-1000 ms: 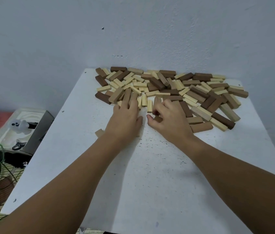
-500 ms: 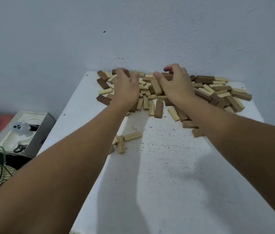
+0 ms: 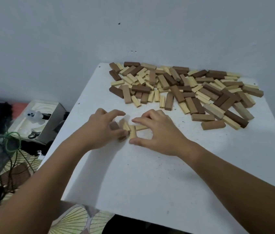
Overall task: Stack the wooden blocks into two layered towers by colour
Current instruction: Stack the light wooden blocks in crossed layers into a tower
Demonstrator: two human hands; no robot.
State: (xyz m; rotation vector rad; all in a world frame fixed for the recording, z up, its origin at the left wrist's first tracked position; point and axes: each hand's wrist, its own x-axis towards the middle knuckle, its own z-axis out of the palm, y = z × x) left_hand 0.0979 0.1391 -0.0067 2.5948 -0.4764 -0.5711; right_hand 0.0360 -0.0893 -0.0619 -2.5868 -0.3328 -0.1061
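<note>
A loose pile of wooden blocks (image 3: 184, 88), dark brown, mid brown and pale, lies at the far right of the white table (image 3: 150, 174). Nearer me sits a small cluster of blocks (image 3: 134, 130), a few pale and brown ones lying crosswise. My left hand (image 3: 101, 130) arches over the cluster's left side, its fingers and thumb curled round a brown block (image 3: 114, 126). On the other side, my right hand (image 3: 160, 134) has index finger and thumb spread, touching the pale blocks. Motion blur hides the exact contact.
The table's left edge drops to a floor with a grey box (image 3: 37, 122), a white ghost-shaped toy (image 3: 34, 115), green cord (image 3: 10, 142) and dark cables. A plain wall stands right behind the pile.
Both hands have come back from the far pile to the small cluster near the table's left middle. My view has shifted, so the pile now sits further right.
</note>
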